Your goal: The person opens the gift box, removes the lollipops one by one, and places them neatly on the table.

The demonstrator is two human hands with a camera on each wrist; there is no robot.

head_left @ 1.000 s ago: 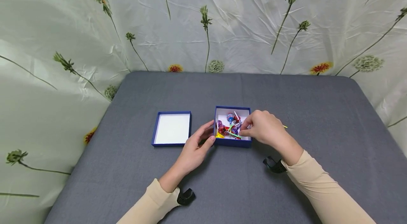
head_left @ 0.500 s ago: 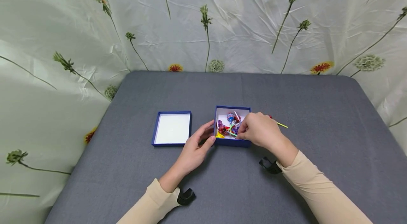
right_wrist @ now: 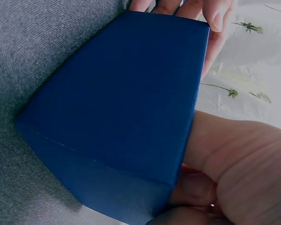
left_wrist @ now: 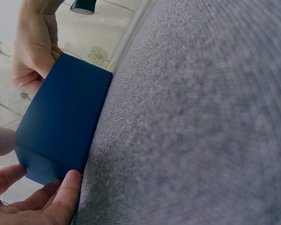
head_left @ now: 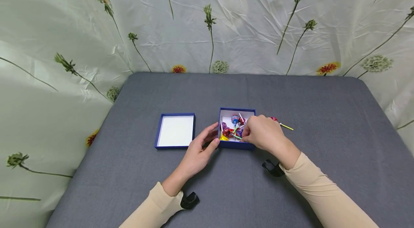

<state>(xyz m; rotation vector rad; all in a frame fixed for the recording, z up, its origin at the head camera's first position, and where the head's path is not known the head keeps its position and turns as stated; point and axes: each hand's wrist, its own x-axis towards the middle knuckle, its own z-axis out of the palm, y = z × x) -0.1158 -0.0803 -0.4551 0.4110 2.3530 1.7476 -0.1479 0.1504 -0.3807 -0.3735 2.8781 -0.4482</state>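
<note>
A blue box with a white inside stands on the table, holding several wrapped lollipops with purple, red, blue and yellow wrappers. My left hand rests its extended fingertips against the box's left side, the thumb at the near corner. In the left wrist view those fingers lie along the blue wall. My right hand reaches over the right wall, its bent fingers down among the lollipops beside a green stick. The box wall hides its fingertips in the right wrist view; I cannot tell what they pinch.
The blue-edged lid lies left of the box, white inside up. To the right, partly behind my right hand, is a red-wrapped lollipop with a yellow stick on the grey-covered table. A flower-print curtain hangs behind.
My right hand has moved slightly left and lower into the box, uncovering more of the lollipop on the table at right. The left hand and the box have stayed put.
</note>
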